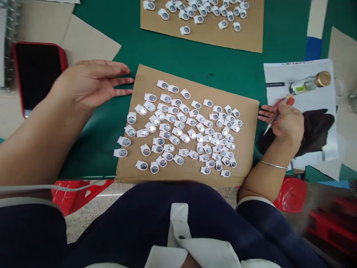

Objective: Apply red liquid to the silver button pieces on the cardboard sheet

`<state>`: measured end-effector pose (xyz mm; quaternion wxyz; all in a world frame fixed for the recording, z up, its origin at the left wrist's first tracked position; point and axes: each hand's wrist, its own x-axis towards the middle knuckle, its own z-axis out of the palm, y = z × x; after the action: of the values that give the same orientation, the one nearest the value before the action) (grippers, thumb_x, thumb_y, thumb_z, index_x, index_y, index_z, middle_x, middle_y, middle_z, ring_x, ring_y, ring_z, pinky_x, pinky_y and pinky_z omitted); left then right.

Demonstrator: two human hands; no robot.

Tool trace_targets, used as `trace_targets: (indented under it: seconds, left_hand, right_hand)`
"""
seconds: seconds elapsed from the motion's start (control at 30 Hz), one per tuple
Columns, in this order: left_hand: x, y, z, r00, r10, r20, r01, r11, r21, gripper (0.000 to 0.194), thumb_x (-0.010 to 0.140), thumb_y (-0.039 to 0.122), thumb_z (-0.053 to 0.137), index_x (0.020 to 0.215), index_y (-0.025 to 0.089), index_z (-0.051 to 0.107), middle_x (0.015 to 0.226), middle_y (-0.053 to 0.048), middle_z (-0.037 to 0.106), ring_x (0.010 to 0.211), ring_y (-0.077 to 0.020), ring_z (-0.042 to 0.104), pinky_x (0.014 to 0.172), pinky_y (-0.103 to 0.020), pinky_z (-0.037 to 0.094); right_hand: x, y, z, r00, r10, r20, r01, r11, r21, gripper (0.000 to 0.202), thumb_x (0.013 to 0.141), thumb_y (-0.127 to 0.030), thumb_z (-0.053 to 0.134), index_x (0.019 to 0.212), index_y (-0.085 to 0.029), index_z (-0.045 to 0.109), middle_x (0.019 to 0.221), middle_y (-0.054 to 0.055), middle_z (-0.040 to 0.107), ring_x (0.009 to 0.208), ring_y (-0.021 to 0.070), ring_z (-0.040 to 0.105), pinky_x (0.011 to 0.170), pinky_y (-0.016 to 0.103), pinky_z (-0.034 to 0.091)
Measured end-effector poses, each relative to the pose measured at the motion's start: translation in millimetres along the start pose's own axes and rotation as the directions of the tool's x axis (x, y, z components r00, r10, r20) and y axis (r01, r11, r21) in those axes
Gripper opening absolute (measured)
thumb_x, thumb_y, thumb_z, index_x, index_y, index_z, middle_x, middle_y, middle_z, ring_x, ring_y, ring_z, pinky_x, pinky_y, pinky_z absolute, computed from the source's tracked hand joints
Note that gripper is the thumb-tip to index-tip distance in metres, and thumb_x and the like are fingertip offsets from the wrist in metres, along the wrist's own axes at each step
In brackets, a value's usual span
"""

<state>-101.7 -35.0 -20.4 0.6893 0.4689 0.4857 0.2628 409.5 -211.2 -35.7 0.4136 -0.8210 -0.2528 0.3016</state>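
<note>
1. Cardboard sheet point(247, 141): lay flat on the green tabletop point(231, 76), right in front of the person, near edge at the torso.
2. Small white tabbed discs point(179, 159) with shiny centres sat loose-looking across it, densest right of middle. A couple at lower left poked past the edge.
3. Handling, my read: board light, fairly stiff, might bow; discs light, likely to slide if tilted. Best hold: both bare side margins, kept level. Right margin was wider; left was tight low down.
4. Left hand point(96, 82): fingers extended, gripping nothing, tips just beside the left edge. Contact: couldn't tell.
5. Right hand point(288, 119): grasped a pen-like tool point(270, 127), other fingertips near the right edge. Contact unclear there too.
6. Further out: second loaded cardboard point(245, 41) beyond, red-cased phone point(39, 74) left, dark cloth point(320, 128) and small jar point(305, 85) right.
</note>
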Motion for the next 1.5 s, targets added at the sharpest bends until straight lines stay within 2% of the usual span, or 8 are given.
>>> trace_targets:
  seconds: [0.1,0.23,0.4,0.7,0.9,1.13,1.37,1.5]
  left_hand:
    - [1,1,1.1,1.000,-0.014,-0.006,0.014,1.000,-0.026,0.015,0.078,0.025,0.066,0.092,0.018,0.065,0.108,0.000,0.066,0.109,-0.0229,0.054,0.096,-0.047,0.044]
    - [3,0,1.9,1.000,-0.005,-0.027,0.000,0.989,-0.151,0.017,0.080,0.018,0.060,0.095,0.011,0.064,0.111,-0.010,0.062,0.107,-0.0261,0.056,0.094,-0.047,0.047]
    - [10,-4,-1.3,0.997,-0.050,-0.051,0.042,0.988,-0.146,0.017,0.082,0.016,0.055,0.095,0.010,0.064,0.112,-0.013,0.061,0.104,-0.0258,0.057,0.093,-0.046,0.046]
    - [11,-4,-4.0,0.999,-0.044,-0.010,0.042,0.991,-0.128,0.017,0.081,0.016,0.057,0.095,0.011,0.065,0.109,-0.011,0.062,0.102,-0.0231,0.058,0.090,-0.040,0.047]
    - [10,-4,-2.6,0.999,-0.052,0.010,0.053,0.993,-0.103,0.016,0.081,0.019,0.060,0.094,0.012,0.066,0.102,-0.009,0.063,0.101,-0.0213,0.058,0.095,-0.041,0.043]
    - [12,-3,-9.7,0.997,-0.026,0.071,0.030,0.998,-0.056,0.019,0.083,0.020,0.056,0.096,0.011,0.066,0.099,-0.010,0.064,0.095,-0.0191,0.060,0.086,-0.034,0.048]
    - [19,-8,-10.8,0.998,0.030,0.053,-0.028,0.999,-0.039,0.017,0.084,0.017,0.055,0.096,0.009,0.065,0.091,-0.010,0.068,0.088,-0.0202,0.064,0.094,-0.043,0.044]
    - [26,-8,-11.7,0.999,-0.036,0.018,0.037,0.996,-0.085,0.018,0.088,0.016,0.048,0.096,0.010,0.063,0.087,-0.009,0.070,0.084,-0.0194,0.066,0.097,-0.046,0.042]
  right_hand:
    - [-9,-6,3,0.999,0.028,0.024,-0.029,0.999,0.024,0.034,0.078,-0.045,0.056,0.060,-0.018,0.046,0.083,0.013,0.065,0.058,0.0173,0.065,0.053,0.034,0.057]
    - [-28,-12,9,0.995,-0.091,0.041,0.082,0.979,0.189,0.033,0.083,-0.042,0.053,0.065,-0.014,0.052,0.085,0.011,0.065,0.062,0.0164,0.065,0.053,0.031,0.058]
    - [-34,-15,13,0.998,-0.067,0.022,0.061,0.976,0.210,0.029,0.085,-0.034,0.050,0.067,-0.012,0.055,0.081,0.011,0.066,0.060,0.0163,0.064,0.051,0.030,0.057]
    - [-26,-11,10,0.998,-0.049,0.040,0.037,0.968,0.249,0.033,0.081,-0.041,0.056,0.063,-0.015,0.050,0.082,0.012,0.067,0.062,0.0178,0.064,0.051,0.031,0.056]
    - [-24,-8,9,0.997,-0.051,0.053,0.037,0.972,0.232,0.031,0.086,-0.036,0.049,0.063,-0.015,0.053,0.081,0.012,0.067,0.063,0.0186,0.065,0.052,0.031,0.056]
    - [-25,-11,12,1.000,-0.021,0.023,0.016,0.976,0.217,0.024,0.088,-0.031,0.046,0.073,-0.015,0.055,0.078,0.010,0.068,0.061,0.0174,0.064,0.052,0.031,0.056]
    - [-25,-12,15,0.999,-0.053,0.010,0.050,0.978,0.200,0.027,0.089,-0.029,0.045,0.069,-0.014,0.054,0.073,0.011,0.067,0.058,0.0173,0.063,0.052,0.032,0.055]
    - [-18,-7,13,0.998,-0.052,0.043,0.041,0.975,0.218,0.030,0.090,-0.029,0.042,0.066,-0.015,0.052,0.076,0.012,0.067,0.060,0.0179,0.064,0.055,0.034,0.054]
